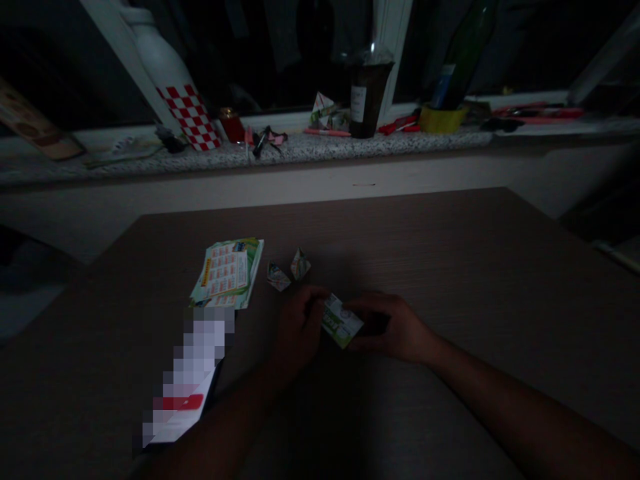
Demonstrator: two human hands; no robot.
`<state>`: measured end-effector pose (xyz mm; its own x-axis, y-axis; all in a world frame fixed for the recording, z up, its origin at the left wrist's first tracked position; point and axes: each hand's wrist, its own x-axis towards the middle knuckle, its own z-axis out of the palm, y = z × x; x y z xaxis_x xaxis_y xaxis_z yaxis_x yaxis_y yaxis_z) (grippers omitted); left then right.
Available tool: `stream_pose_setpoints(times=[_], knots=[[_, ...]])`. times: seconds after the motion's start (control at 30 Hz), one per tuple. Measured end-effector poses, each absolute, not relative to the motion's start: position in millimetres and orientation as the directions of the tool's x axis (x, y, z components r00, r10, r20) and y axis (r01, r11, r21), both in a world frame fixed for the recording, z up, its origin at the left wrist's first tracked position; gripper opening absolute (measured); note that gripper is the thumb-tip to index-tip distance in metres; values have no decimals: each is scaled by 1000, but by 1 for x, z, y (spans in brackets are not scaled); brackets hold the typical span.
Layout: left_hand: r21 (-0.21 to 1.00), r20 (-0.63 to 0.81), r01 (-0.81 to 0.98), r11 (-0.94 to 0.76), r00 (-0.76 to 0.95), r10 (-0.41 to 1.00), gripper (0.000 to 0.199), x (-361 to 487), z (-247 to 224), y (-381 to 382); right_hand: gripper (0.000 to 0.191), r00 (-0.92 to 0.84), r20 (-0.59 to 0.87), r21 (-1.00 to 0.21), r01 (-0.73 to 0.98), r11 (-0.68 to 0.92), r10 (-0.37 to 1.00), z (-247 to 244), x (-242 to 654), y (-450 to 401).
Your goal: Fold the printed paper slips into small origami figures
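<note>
Between my two hands is a small green and white printed paper (pixel 342 321), lying at a slant. My left hand (pixel 301 327) grips its left edge, with the thumb and fingers closed. On the paper's right side, the fingers and thumb of my right hand (pixel 393 327) pinch its edges. Just beyond my left hand sit two small folded paper pieces, one on the left (pixel 278 276) and one on the right (pixel 300 265). A stack of green and white printed papers (pixel 227 273) lies to the left of them. The light is dim, so fingertip details are dark.
A lit phone-like screen (pixel 187 387), partly pixelated, lies beside my left forearm on the wooden table (pixel 450 253). Along the stone windowsill (pixel 300 150) stand a red-checked white bottle (pixel 185 100), a dark cup (pixel 366 100), a yellow tape roll (pixel 442 120) and a green bottle (pixel 467 47).
</note>
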<state>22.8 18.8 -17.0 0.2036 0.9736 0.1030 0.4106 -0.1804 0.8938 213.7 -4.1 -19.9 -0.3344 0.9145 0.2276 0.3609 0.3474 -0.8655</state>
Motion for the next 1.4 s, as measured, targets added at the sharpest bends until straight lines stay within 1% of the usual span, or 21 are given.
stream_pose_setpoints(times=[0.17,0.27,0.33,0.43,0.5,0.57,0.67,0.77,0.93,1.07,1.2,1.27,1.33,1.4], knots=[[899,99,397,-183,222,970,14,23,-14,18,34,-362,290,-860,308,407,886,-21,215,-4],[889,129,397,-227,258,957,19,22,-10,16,22,-335,289,-874,291,390,897,-20,215,-3],[874,150,403,-271,306,940,24,21,-9,16,24,-277,265,-895,286,343,924,-19,215,-3],[814,154,473,-336,382,911,24,22,-10,15,32,-169,227,-921,281,268,959,-21,215,-3],[769,141,530,-357,403,904,25,24,-12,15,30,-126,216,-929,278,243,968,-24,214,-3],[754,132,553,-355,401,906,28,25,-13,15,26,-127,214,-931,275,242,969,-26,214,-3],[773,120,535,-342,405,906,29,26,-12,15,22,-156,202,-936,259,238,967,-27,214,-3],[794,89,503,-341,459,884,27,25,-10,15,21,-196,192,-940,244,238,962,-26,213,-3],[840,40,466,-278,458,888,24,25,-11,16,27,-254,209,-930,246,272,944,-20,213,-4],[857,31,445,-261,461,887,22,24,-12,16,28,-240,218,-927,253,278,946,-20,213,-5],[878,25,409,-249,479,877,22,24,-12,16,21,-173,262,-928,224,297,949,-26,214,-4],[872,22,419,-253,482,876,21,25,-12,15,20,-172,283,-923,220,316,944,-27,214,-3],[868,29,421,-263,485,874,21,25,-12,15,19,-193,279,-921,224,319,941,-28,213,-3],[870,32,418,-259,477,878,22,25,-13,15,19,-173,263,-930,217,297,949,-27,213,-3]])
